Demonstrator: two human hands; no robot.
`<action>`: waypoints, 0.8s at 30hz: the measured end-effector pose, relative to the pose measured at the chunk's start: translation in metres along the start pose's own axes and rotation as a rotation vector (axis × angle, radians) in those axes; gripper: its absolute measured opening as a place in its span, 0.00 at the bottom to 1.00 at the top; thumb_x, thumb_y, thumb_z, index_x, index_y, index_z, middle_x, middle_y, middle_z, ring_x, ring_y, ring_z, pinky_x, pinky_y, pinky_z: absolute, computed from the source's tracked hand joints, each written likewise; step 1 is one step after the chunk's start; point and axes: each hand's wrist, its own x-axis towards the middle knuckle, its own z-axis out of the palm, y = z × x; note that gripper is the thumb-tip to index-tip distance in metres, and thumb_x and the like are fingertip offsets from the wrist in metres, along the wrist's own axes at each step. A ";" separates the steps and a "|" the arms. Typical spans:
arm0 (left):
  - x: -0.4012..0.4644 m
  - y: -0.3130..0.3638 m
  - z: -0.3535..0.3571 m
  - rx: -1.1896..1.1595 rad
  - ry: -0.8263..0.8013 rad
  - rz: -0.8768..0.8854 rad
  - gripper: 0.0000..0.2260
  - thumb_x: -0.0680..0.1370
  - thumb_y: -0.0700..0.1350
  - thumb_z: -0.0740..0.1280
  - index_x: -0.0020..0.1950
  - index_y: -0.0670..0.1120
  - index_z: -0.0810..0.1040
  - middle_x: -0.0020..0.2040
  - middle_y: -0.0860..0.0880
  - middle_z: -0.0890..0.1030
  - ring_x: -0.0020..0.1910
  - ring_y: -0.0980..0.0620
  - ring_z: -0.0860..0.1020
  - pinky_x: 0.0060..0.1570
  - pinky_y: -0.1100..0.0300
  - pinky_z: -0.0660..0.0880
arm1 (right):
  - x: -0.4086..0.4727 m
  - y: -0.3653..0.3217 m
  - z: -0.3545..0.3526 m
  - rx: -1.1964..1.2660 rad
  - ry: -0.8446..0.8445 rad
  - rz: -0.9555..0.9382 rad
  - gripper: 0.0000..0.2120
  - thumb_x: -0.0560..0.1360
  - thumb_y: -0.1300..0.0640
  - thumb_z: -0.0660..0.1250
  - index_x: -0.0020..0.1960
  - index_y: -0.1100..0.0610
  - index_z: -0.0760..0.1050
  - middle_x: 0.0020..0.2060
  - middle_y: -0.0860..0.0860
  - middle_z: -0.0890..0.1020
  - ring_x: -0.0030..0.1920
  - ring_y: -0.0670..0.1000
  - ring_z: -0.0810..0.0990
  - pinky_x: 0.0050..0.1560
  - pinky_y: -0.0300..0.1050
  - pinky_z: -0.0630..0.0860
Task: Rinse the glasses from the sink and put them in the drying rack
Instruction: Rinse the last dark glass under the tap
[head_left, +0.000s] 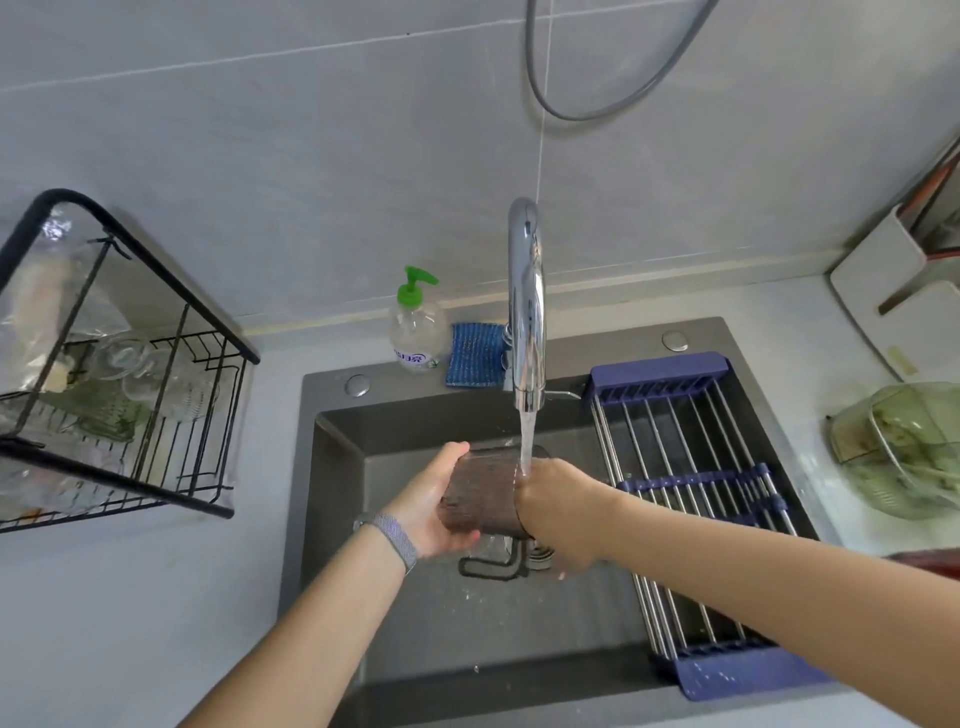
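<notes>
One dark glass (483, 488) is held over the sink (332, 467) by two hands. One faucet (527, 312), one soap bottle (415, 332), one sponge (475, 356) and one drying rack (130, 364) are seen; glasses inside cannot be counted.

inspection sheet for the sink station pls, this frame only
Surface: grey sink, wet; tap running.
Job's things: dark ribbed glass held sideways under the stream; black drying rack at left holds clear glassware.
Clutter: soap bottle, blue sponge, roll-up sink rack, green container.
Hands: left hand grips the glass base; right hand at its mouth.
Cables: grey hose on wall.
Surroundings: grey tiles.
</notes>
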 end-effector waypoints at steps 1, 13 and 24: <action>0.002 0.000 0.001 -0.005 -0.010 -0.003 0.18 0.77 0.61 0.61 0.39 0.48 0.76 0.30 0.50 0.78 0.29 0.53 0.77 0.28 0.64 0.72 | 0.001 0.000 -0.002 0.003 0.070 0.001 0.15 0.68 0.50 0.74 0.48 0.59 0.83 0.51 0.52 0.83 0.59 0.53 0.78 0.61 0.43 0.72; 0.008 -0.022 0.009 -0.342 -0.192 0.001 0.24 0.78 0.61 0.59 0.46 0.41 0.80 0.35 0.44 0.80 0.25 0.48 0.79 0.18 0.64 0.73 | -0.032 -0.011 0.070 0.738 0.827 0.256 0.23 0.70 0.64 0.59 0.63 0.56 0.78 0.67 0.48 0.76 0.75 0.51 0.64 0.79 0.50 0.51; 0.019 -0.014 0.015 0.010 -0.138 0.024 0.18 0.73 0.61 0.65 0.49 0.48 0.79 0.37 0.48 0.83 0.36 0.51 0.82 0.38 0.57 0.80 | 0.004 -0.036 0.054 1.862 0.696 1.046 0.33 0.68 0.71 0.69 0.60 0.40 0.67 0.55 0.49 0.73 0.56 0.52 0.78 0.51 0.46 0.81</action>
